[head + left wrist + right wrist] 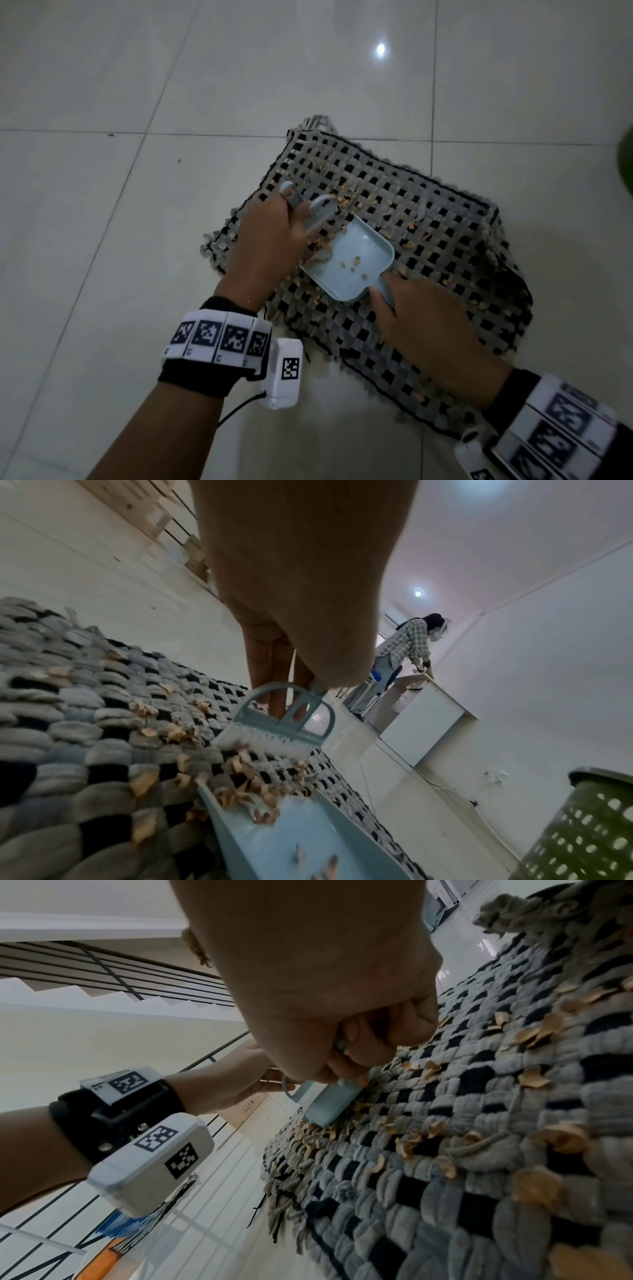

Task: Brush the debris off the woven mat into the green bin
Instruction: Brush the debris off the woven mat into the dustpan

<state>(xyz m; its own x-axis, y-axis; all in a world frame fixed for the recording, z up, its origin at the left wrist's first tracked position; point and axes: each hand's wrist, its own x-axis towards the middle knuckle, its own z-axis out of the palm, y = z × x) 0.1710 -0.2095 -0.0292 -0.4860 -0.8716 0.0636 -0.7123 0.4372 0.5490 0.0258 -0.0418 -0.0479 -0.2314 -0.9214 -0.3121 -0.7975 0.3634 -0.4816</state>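
A grey and black woven mat (428,240) lies on the tiled floor, strewn with tan debris flakes (346,192). My left hand (270,233) grips the handle of a small pale blue brush (320,212), whose white bristles (263,741) touch the mat beside a heap of flakes (240,788). My right hand (421,329) holds the handle of a pale blue dustpan (356,263) lying on the mat, lip toward the brush, with a few flakes inside. The green bin (589,829) stands off the mat to the right, a sliver of it at the head view's right edge (627,164).
Pale floor tiles (137,171) surround the mat. In the left wrist view another person (404,653) bends over a white counter (424,718) far behind. A stair railing (113,969) shows in the right wrist view.
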